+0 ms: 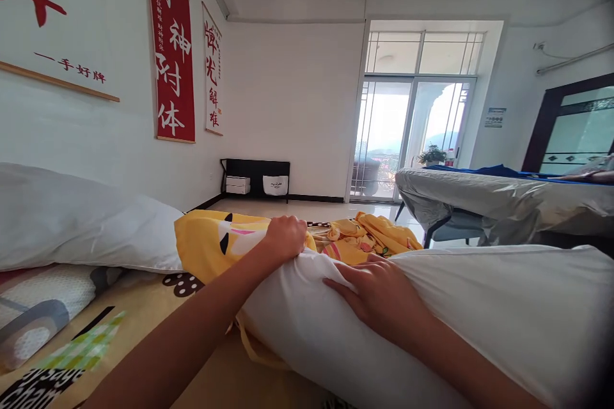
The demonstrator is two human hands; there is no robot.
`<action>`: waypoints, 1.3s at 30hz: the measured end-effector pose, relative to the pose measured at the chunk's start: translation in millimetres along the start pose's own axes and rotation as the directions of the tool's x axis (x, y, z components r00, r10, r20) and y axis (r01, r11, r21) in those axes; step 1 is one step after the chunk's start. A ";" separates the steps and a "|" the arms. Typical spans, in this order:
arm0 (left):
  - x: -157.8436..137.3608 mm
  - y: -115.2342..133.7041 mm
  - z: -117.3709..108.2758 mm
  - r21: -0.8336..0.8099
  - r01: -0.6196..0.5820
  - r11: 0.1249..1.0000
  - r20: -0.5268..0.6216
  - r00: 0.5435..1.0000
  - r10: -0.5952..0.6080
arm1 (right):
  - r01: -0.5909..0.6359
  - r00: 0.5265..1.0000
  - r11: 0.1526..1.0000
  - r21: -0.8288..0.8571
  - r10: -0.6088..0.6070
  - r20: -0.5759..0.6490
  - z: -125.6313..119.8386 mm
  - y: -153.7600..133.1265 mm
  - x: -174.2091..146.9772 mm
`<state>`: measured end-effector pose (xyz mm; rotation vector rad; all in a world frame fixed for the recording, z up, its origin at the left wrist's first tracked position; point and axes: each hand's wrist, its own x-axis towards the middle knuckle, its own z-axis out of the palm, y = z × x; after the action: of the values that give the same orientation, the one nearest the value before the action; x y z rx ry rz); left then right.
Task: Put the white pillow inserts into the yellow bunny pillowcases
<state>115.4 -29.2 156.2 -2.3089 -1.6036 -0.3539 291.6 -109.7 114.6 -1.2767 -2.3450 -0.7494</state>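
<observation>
Pillow [307,326] lies before me, meeting the yellow cover [204,243]. My left hand [286,235] clenches the cover's edge; my right hand [384,287], half-curled, pinches the pillow. Likely I'm fitting cover over pillow; next calls for steady pulling across the bed [139,313].

daylight glares through the glass doors [384,121] — right corners fade to black

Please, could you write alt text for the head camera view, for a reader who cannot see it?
A person's left hand grips a white pillow where it meets yellow printed cloth, while the right hand rests on the pillow. Another white pillow lies at left on a patterned sheet; scrolls hang on the wall.
</observation>
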 end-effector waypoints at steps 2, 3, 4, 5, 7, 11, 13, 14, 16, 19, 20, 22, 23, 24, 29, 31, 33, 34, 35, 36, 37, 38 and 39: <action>4.6 -6.2 0.1 -0.027 0.004 1.000 0.003 1.000 -0.004 | -0.027 1.000 1.000 -0.011 0.027 0.004 -11.9 -7.1 9.3; 4.9 -8.7 -1.6 -0.043 0.012 0.999 -0.013 1.000 -0.012 | -0.048 0.999 0.999 -0.004 0.048 0.010 -17.5 -10.7 15.3; 3.8 -10.3 -4.8 -0.065 0.024 0.998 -0.043 0.999 -0.027 | -0.074 0.997 0.997 0.013 0.073 0.024 -22.5 -14.0 22.1; 1.6 -10.9 -9.2 -0.095 0.034 0.995 -0.084 0.996 -0.042 | -0.101 0.994 0.994 0.034 0.100 0.044 -26.6 -17.0 29.3; -5.6 -8.8 -19.8 -0.156 0.044 0.987 -0.184 0.980 -0.073 | -0.151 0.985 0.986 0.065 0.144 0.092 -30.9 -20.9 43.9; -23.0 2.5 -27.3 -0.125 0.004 0.992 -0.264 0.964 -0.037 | -0.243 0.960 0.969 0.039 0.235 0.151 -16.8 -17.0 66.2; -28.5 6.6 -13.8 -0.057 -0.027 0.998 -0.229 0.973 0.013 | -0.294 0.942 0.956 0.018 0.287 0.175 2.5 -9.7 69.7; -29.7 7.9 -2.7 -0.028 -0.036 0.999 -0.209 0.977 0.030 | -0.313 0.935 0.950 0.005 0.308 0.178 14.2 -5.3 69.1; -29.1 9.8 23.6 0.020 -0.046 0.999 -0.176 0.983 0.049 | -0.309 0.938 0.951 -0.022 0.308 0.157 38.1 4.4 64.0; -23.8 13.1 56.3 0.085 -0.055 0.995 -0.172 0.983 0.069 | -0.231 0.972 0.972 -0.048 0.233 0.042 64.9 19.3 52.2; -22.2 13.9 62.3 0.102 -0.069 0.992 -0.187 0.978 0.087 | -0.219 0.976 0.974 -0.053 0.219 0.001 69.9 23.8 48.4; -21.7 12.7 67.3 0.131 -0.100 0.986 -0.237 0.963 0.129 | -0.261 0.964 0.963 -0.065 0.256 -0.073 75.1 31.4 42.0; -23.3 9.6 67.6 0.148 -0.110 0.983 -0.273 0.951 0.148 | -0.297 0.952 0.952 -0.073 0.289 -0.103 76.1 34.4 39.4; -26.2 4.5 67.5 0.168 -0.110 0.980 -0.317 0.935 0.159 | -0.326 0.941 0.942 -0.077 0.315 -0.124 76.6 36.8 37.1; -46.2 -36.8 70.6 0.165 0.075 0.983 -0.448 0.894 0.007 | -0.246 0.967 0.968 -0.058 0.241 -0.089 78.1 40.5 36.4; -48.7 -44.9 70.8 0.085 0.113 0.990 -0.414 0.908 -0.067 | -0.199 0.980 0.978 -0.054 0.197 -0.040 74.4 36.9 44.3; -47.0 -41.2 68.3 0.011 0.094 0.996 -0.396 0.915 -0.082 | -0.186 0.983 0.981 -0.058 0.186 -0.011 66.7 30.3 56.0; -45.5 -35.7 66.6 -0.009 0.069 0.998 -0.408 0.911 -0.067 | -0.177 0.984 0.983 -0.046 0.177 -0.009 62.5 26.4 62.0; -44.3 -28.8 65.1 -0.017 0.038 0.999 -0.435 0.899 -0.042 | -0.160 0.987 0.987 -0.020 0.160 -0.018 58.9 22.7 67.5; -43.9 -21.5 64.4 -0.013 0.002 1.000 -0.478 0.878 -0.008 | -0.129 0.991 0.991 0.019 0.130 -0.040 56.7 19.7 72.1; -44.6 -14.8 64.6 -0.001 -0.038 0.999 -0.529 0.848 0.031 | -0.086 0.993 0.994 0.065 0.090 -0.075 56.4 17.8 75.3; -46.5 -9.1 66.2 0.017 -0.078 0.997 -0.580 0.811 0.073 | -0.038 0.992 0.993 0.108 0.051 -0.119 58.2 17.2 77.1; -49.5 -5.1 69.1 0.039 -0.117 0.992 -0.622 0.774 0.115 | 0.003 0.986 0.990 0.144 0.021 -0.165 62.1 18.1 77.8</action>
<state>95.5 -43.6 74.7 -1.9618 -1.1119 -0.9733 262.4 -12.9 112.8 -1.1188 -2.2142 -0.6444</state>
